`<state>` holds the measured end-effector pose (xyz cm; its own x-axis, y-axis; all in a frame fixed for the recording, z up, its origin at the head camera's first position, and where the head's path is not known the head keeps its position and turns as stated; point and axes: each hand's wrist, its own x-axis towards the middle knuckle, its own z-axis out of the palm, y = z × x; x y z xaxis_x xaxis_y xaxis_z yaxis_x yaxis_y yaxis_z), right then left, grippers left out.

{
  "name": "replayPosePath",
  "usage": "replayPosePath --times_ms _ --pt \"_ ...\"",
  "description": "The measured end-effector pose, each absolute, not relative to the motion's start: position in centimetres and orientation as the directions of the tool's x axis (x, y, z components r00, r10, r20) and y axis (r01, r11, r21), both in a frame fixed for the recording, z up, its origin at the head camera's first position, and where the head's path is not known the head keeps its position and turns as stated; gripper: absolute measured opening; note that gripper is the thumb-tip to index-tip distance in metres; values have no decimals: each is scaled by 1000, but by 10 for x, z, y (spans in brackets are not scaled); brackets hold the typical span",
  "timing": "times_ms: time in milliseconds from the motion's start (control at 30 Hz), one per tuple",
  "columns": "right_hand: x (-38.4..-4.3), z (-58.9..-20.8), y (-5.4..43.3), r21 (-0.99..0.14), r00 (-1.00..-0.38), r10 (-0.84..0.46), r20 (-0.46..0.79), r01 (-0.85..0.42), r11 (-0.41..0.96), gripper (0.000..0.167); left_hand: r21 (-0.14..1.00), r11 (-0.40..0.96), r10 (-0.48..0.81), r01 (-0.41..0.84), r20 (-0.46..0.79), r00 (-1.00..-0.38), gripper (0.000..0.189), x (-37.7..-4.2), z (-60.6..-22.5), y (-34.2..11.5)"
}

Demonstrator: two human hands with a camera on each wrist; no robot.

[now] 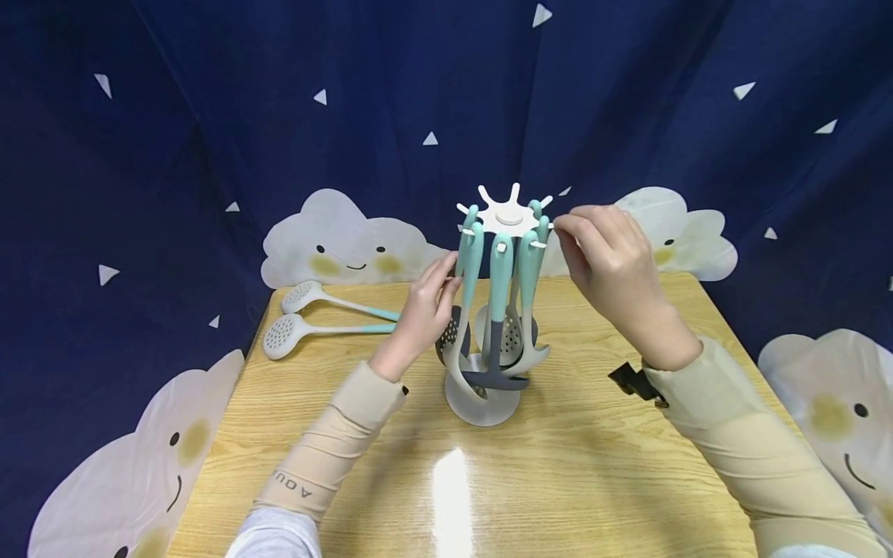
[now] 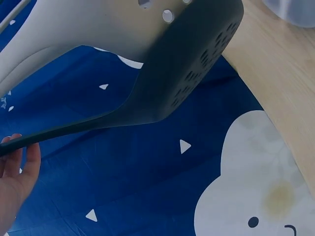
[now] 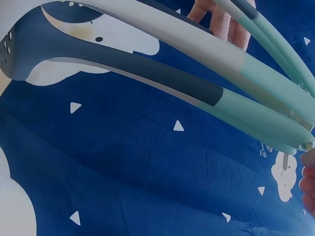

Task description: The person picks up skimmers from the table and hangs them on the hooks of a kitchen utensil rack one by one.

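Note:
A white utensil rack (image 1: 508,215) with a star of hook arms on top stands on the table, hung with several teal-handled utensils. My left hand (image 1: 424,308) is at the rack's left side, its fingers on the handle of a dark grey skimmer (image 2: 197,73). Level with the top, my right hand (image 1: 610,252) pinches the tip of a hook arm on the right. A second dark utensil (image 3: 123,66) hangs there by its teal handle, right at those fingertips. In front hang a dark turner (image 1: 495,380) and a light grey ladle (image 1: 533,358).
Two light grey skimmers (image 1: 281,336) with teal handles lie at the back left of the wooden table (image 1: 593,465). The rack's round base (image 1: 483,415) rests near the table's middle. Behind hangs a dark blue curtain (image 1: 391,70) with white triangles and clouds.

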<state>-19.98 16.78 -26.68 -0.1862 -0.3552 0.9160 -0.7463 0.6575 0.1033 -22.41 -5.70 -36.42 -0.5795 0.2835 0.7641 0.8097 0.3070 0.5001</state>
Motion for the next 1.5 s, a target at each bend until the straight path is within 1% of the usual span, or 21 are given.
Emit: replayPosePath --times_ms 533,733,833,933,1033,1133,1233,1333,1433,1500 --pt "-201 -267 168 104 -186 -353 917 -743 661 12 526 301 270 795 753 -601 35 -223 -366 -58" --pt "-201 -266 168 104 -185 -357 915 -750 654 11 524 307 271 794 752 -601 43 -222 -369 -63" --pt "-201 -268 170 94 -197 -366 910 -760 643 12 531 303 247 791 758 -603 44 -223 -377 -67" --pt "-200 -274 173 65 -208 -351 913 -774 629 19 548 297 190 782 768 -611 40 -223 -389 -72" --pt "-200 -286 180 17 -216 -297 930 -784 621 27 590 304 117 748 756 -644 33 -223 -406 -77" --pt "-203 -305 188 -59 -228 -195 954 -779 625 33 650 346 57 677 706 -706 27 -223 -427 -83" --pt "-206 -331 198 -177 -274 -56 960 -749 638 39 702 394 22 593 638 -770 24 -223 -451 -89" --pt "-205 -363 206 -321 -358 80 930 -689 650 43 749 427 8 507 558 -830 25 -223 -475 -93" --pt "-200 -400 212 -462 -490 155 858 -603 650 48 806 444 16 392 430 -902 29 -221 -496 -96" --pt "-195 -426 213 -547 -595 176 785 -531 647 52 834 458 30 308 332 -943 33 -220 -508 -96"
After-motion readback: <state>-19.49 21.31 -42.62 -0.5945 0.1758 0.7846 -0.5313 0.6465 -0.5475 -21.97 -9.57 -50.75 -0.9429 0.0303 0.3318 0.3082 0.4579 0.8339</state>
